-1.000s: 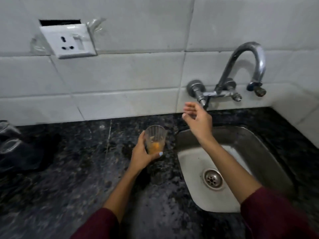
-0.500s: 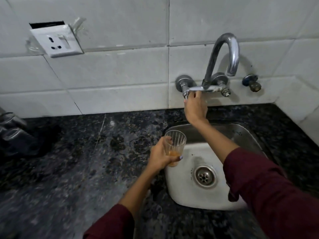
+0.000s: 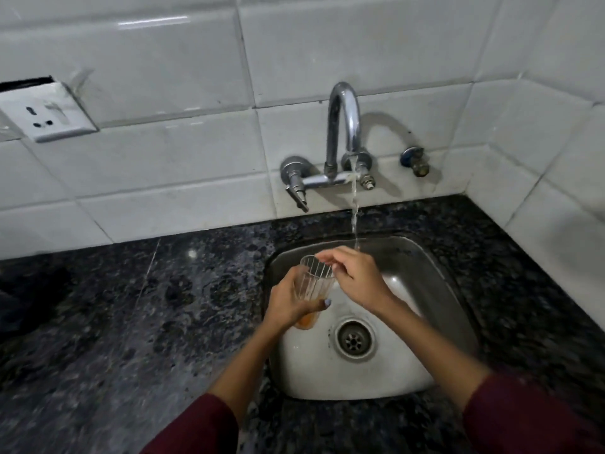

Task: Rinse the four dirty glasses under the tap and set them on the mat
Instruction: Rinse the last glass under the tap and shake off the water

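A ribbed glass [image 3: 313, 283] (orange dregs at its base) is gripped by the left hand [image 3: 289, 303] over the sink [image 3: 435, 290]. Its rim is touched by the right hand's [image 3: 355, 276] loosely curled fingers, with the tap's [image 3: 343, 132] running stream falling just beyond that hand.

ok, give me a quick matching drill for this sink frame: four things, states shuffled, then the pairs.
Things:
1. tap
2. glass
3. drain
4. power socket

States:
A. set in the bottom of the steel sink
B. fixed on the tiled wall at far left
C. running a stream of water
D. held by the left hand over the sink, orange residue at its base

Pairs: 1-C, 2-D, 3-A, 4-B

The right hand has its fingers at the glass rim, just short of the stream.
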`<state>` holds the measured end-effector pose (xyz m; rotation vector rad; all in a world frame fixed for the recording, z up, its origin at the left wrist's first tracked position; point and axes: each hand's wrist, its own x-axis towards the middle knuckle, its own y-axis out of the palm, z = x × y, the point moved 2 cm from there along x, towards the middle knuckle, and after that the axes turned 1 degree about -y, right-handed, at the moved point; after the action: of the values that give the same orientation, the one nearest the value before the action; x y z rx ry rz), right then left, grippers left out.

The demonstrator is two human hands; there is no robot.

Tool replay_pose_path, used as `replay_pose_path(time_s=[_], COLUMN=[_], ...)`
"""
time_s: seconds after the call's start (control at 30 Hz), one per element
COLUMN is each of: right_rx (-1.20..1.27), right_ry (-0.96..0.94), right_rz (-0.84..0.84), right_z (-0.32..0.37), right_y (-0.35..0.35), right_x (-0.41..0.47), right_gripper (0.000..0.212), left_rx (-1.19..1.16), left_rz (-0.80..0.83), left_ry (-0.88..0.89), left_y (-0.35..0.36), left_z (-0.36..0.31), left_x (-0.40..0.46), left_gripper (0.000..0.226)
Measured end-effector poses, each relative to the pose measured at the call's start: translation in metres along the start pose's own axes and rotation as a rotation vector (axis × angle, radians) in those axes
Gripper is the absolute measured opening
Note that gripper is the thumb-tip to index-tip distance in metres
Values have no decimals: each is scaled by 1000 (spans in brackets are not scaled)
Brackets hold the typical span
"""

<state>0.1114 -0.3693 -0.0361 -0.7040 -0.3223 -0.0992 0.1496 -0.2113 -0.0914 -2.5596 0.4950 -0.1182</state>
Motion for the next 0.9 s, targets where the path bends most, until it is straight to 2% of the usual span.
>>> replay_pose_path(time_s=[0.07,0.17,0.27,0.33,0.37,0.43,0.53,0.6,0.63,0.7,0.8,0.87,0.9], right_rx=[-48,-305,-195,-50,5,99,388,484,472,360,-43,-204,-200], right_ry=[25,72,90,159,197,262,378,427,409,284,57,38,52], right_rz=[157,370,327,210,136,7,-122,-147,-135,-39,221,298,284], right_z=[-5,-15,-16,-12,-11,-6,1,2,2,-3,-18,-27,-27], right_y=[-10,-19,-28,-34,-38,-39,-29,-21,-17,-15,-21,-25,-26], right_x=[-9,-9,-3,3,6,12,16,13,9,2,-4,0,3], right_gripper=[44,39,16,12,12,12,16,19,21,24,29,26,22], left_rx=[-14,-33,-65,-166,-259,-563,-1097,-1230,-1235,-1218,-1119,-1097,-1105], left_rz=[44,76,109,90,41,-73,-100,-164,-202,-193,-35,80,124], left_ry=[29,57,87,56,14,-121,-244,-296,-313,-341,-473,-602,-619], left_y=[8,15,16,15,15,17,28,31,30,27,19,18,18], left_z=[-8,-20,-26,-24,-22,-18,-21,-26,-26,-22,-22,-20,-19], left_x=[5,18,35,43,44,44,41,43,45,50,55,59,59], left_gripper=[64,65,82,100,102,89,49,16,7,5,29,37,38])
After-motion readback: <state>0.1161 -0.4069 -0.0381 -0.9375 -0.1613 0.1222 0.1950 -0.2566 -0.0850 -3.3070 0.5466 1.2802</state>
